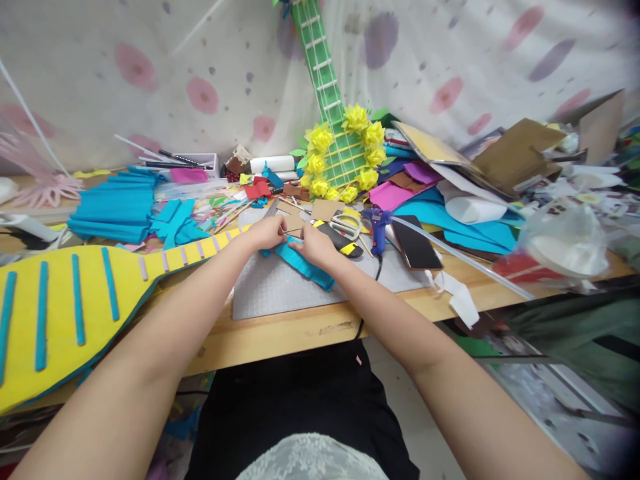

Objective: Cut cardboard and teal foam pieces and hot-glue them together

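Over the grey cutting mat [260, 293], my left hand [270, 233] is closed in a pinch. What sits between its fingertips is too small to make out. Close beside it, my right hand [317, 247] is closed too, its fingers at the upper edge of a folded strip of blue crepe paper [310, 268]. Pieces of brown cardboard [291, 217] lie just beyond the fingertips. Right of my right hand are a black and yellow utility knife [340, 240], white-handled scissors [350, 225] and a blue glue gun [379, 233].
A yellow guitar-shaped board [55, 293] lies at left, near pleated blue paper [117, 205]. Behind, a green guitar model [345, 157] with yellow flowers leans on the curtain. A phone [416, 243] lies at right, before piled paper and cardboard [517, 153]. A clear tube [465, 257] crosses the table edge.
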### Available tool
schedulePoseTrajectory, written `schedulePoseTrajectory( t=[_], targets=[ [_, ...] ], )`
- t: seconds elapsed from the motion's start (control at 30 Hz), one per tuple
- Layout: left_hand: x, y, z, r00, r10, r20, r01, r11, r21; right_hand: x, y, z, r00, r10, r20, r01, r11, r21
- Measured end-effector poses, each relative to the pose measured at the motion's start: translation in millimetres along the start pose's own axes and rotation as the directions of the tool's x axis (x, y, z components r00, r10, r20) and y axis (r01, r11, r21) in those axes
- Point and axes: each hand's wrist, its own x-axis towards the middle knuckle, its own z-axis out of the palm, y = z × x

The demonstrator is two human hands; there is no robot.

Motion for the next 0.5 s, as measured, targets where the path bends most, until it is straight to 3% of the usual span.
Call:
schedulePoseTrajectory(
  t=[0.4, 0.5],
  targets=[
    [-6.7, 1.8, 4.7, 0.998, 0.049, -0.035, -0.044, 0.989, 0.138, 3.0, -2.4, 7.2, 1.0, 0.012, 0.003, -0.012, 0.997, -0.071],
    [-6.5, 3.1, 3.3, 0.995, -0.042, -0.085, 0.053, 0.991, 0.124, 2.6, -2.8, 7.6, 1.0, 0.01, -0.001, -0.01, 0.996, -0.093]
  ],
)
